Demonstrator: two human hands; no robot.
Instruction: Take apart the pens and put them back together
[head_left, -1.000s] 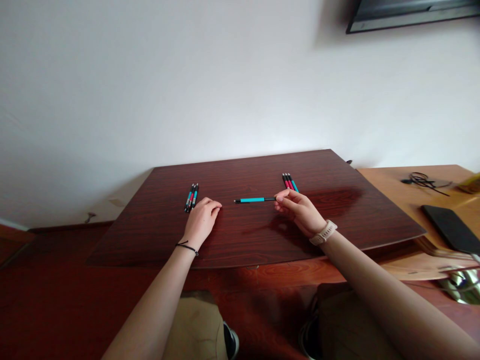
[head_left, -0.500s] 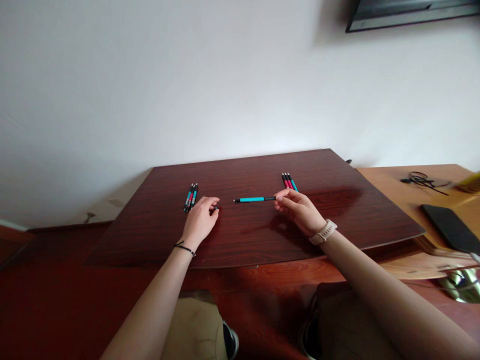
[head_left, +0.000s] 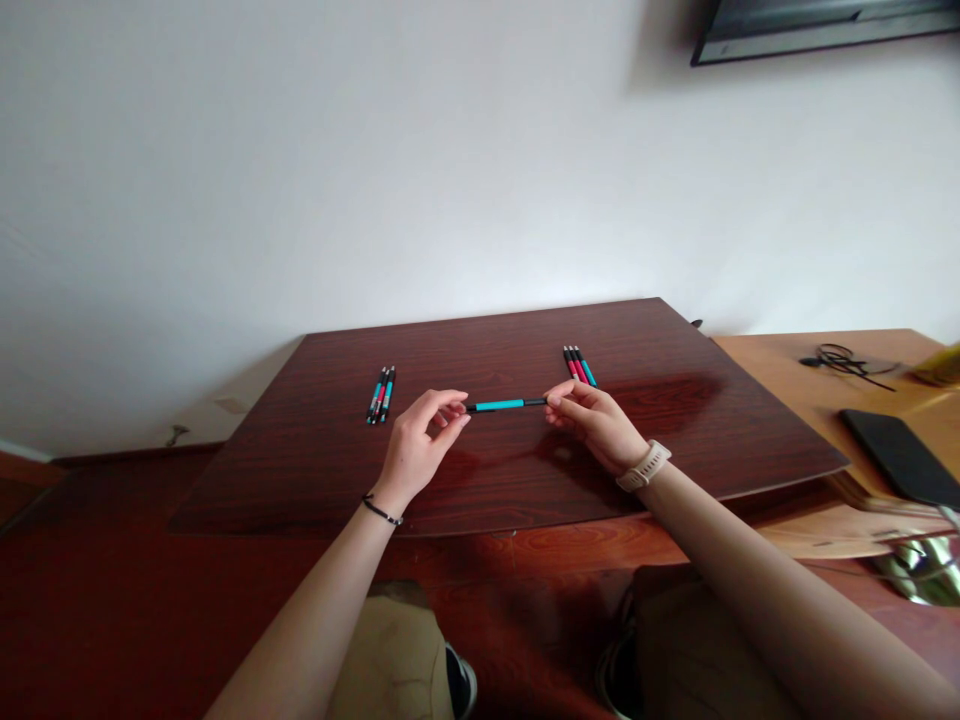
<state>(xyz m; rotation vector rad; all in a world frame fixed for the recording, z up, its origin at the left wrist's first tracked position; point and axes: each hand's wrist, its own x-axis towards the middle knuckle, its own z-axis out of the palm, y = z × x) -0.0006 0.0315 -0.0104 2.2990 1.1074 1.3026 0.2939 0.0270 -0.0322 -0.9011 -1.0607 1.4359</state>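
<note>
A turquoise and black pen point(head_left: 500, 405) lies crosswise between my hands over the middle of the dark wooden table point(head_left: 480, 480). My right hand point(head_left: 589, 415) pinches its right end. At the left end, the thumb and fingers of my left hand point(head_left: 424, 435) close around the tip. To the left, a small group of pens point(head_left: 381, 395), turquoise and pink with black ends, rests side by side. Beyond my right hand lies another row of pens point(head_left: 577, 365), pink and turquoise, its near ends partly hidden by that hand.
On the right, a lighter wooden table point(head_left: 795, 370) holds a black cable point(head_left: 847, 362) and a dark phone-like slab point(head_left: 904, 455). A white wall point(head_left: 450, 180) stands behind the dark table. A screen point(head_left: 825, 30) hangs at the upper right.
My left hand has moved right, from beside the left pens to the pen's left end, and has closed on it. The pen has shifted slightly left; my right hand still holds it.
</note>
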